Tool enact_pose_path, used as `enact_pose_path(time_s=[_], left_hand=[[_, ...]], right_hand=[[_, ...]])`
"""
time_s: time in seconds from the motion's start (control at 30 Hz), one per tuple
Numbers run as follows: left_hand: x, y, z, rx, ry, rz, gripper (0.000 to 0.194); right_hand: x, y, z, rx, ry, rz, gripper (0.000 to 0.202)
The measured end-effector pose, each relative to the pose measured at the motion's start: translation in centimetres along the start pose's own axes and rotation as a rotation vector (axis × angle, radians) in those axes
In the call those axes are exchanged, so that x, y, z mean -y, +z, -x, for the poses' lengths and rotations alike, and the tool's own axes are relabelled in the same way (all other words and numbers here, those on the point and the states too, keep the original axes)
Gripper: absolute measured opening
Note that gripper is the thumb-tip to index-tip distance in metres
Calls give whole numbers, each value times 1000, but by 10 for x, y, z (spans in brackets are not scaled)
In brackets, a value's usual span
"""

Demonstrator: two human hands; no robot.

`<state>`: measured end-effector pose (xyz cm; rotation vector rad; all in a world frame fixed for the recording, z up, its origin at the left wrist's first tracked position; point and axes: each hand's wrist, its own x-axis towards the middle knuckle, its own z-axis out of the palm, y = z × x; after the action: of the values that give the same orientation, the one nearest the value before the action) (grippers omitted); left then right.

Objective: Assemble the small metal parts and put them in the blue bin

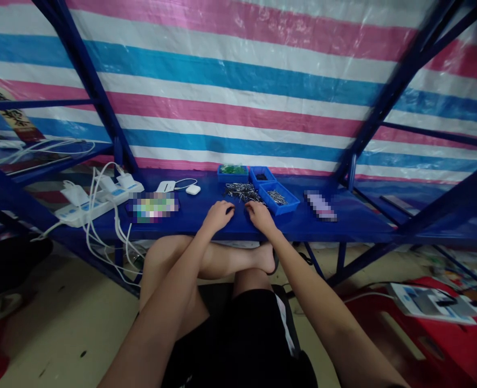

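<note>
My left hand (220, 215) rests at the front of the blue table (198, 215), its fingers curled in towards the thumb. Facing it across a small gap is my right hand (259, 216), also with fingers bent together. Whatever either hand pinches is too small to make out. Just beyond the fingertips lies a loose pile of small dark and silvery pin-like pieces (242, 191). A blue bin of silvery pin-like pieces (277, 198) stands right of the pile, close to my right hand. Behind are a bin with green pieces (233, 170) and one with dark pieces (262, 175).
On the left sit a white power strip (101, 202) with tangled cables, a blurred-out phone-like thing (153, 207) and a small white case (193, 189). Another blurred-out item (321, 206) lies right. Blue metal posts (367, 118) frame the table; a striped sheet (238, 108) hangs behind.
</note>
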<state>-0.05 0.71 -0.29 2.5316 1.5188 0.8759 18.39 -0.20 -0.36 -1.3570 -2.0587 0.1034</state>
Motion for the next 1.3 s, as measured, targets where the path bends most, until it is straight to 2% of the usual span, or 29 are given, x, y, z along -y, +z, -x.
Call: enact_pose_path(time_s=[0.17,0.27,0.43,1.3], left_hand=[[-1,-3,0,-15,10,136,28],[-1,-5,0,-5,-3,203,28],[0,-5,0,21,-8,255,25],[-3,-7,0,49,-20,198,24]], right_hand=[[7,2,-5,57,-62,-229,25],[14,8,-8,60,-54,-279,26],[16,14,-9,52,-35,-309,24],[19,12,-3,43,-54,-234,24]])
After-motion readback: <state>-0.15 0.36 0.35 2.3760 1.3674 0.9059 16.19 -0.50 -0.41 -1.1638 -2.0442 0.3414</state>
